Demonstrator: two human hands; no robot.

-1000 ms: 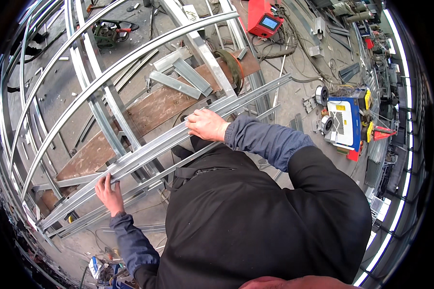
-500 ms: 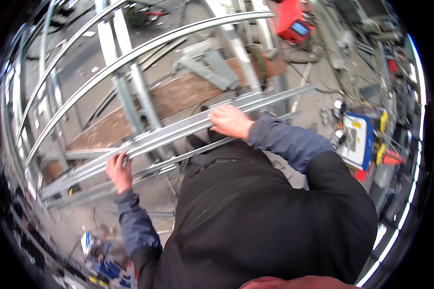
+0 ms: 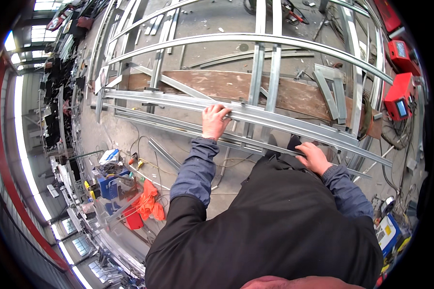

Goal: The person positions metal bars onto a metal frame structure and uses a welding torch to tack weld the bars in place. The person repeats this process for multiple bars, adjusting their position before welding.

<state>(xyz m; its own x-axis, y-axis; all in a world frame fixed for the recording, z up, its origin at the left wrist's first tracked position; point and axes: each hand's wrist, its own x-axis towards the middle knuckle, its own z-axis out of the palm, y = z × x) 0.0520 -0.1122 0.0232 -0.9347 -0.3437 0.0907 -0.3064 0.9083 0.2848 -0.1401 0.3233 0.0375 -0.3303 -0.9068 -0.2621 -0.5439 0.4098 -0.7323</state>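
The largest thing before you is the metal frame [image 3: 276, 72], its bars running off the top of the view, so its far end is cut off. Along its near side lies the long upper rail [image 3: 275, 120], slanting from the left down to the right in front of you; a slimmer lower rail [image 3: 178, 126] runs on your side of it, partly hidden behind your left wrist. Beyond, a brown board [image 3: 299, 94] lies under the crossbars, which cover it in places. Your dark jacket [image 3: 275, 221] fills the bottom and blocks most of the floor there. At the right rim, a white-and-blue machine [image 3: 388, 233] is only partly visible; above it sits a red box [image 3: 400, 96] with a screen. Orange cloth [image 3: 150, 202] lies at lower left among clutter too tangled to sort out. Your left hand [image 3: 215, 123] has its fingers bent over the upper rail's near edge; whether they close around it is hidden. Your right hand [image 3: 314, 158] is loosely curled beside the lower rail, and you cannot tell whether it grips it.
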